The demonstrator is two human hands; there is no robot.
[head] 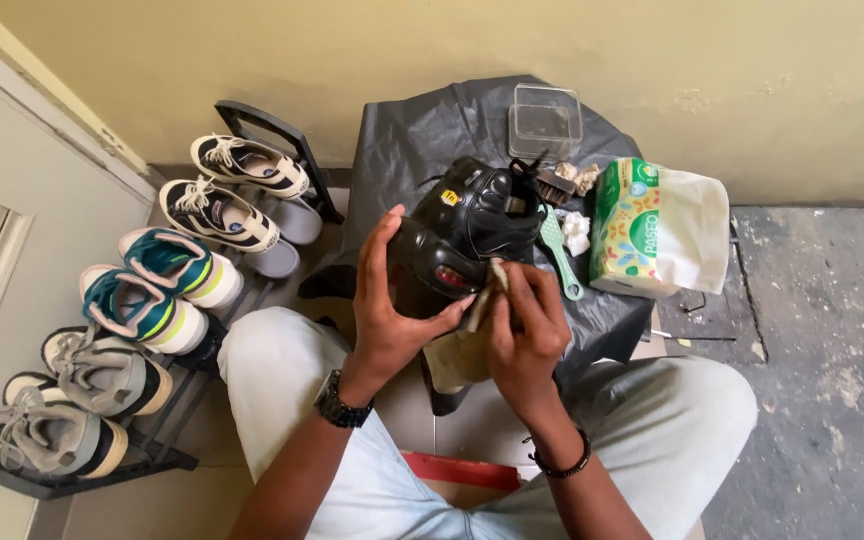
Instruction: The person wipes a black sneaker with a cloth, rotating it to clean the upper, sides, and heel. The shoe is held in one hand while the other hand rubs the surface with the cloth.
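Shoe (472, 225) sits mid-frame, black, gripped by the left hand (392, 300) while the right hand (524, 335) pinches a cloth (477, 310) against it. Grip looks kinda loose tbh, so hard rubbing could twist it out onto the grey plastic sheet (402, 140).

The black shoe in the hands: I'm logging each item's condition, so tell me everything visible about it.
The black shoe looks like glossy leather or synthetic, with padded, ribbed panels, a small yellow mark and a red patch on its side. It is held tilted above a dark plastic sheet. The left hand grips it from the side; the right hand presses a beige cloth to it near the red patch. Its sole is hidden.
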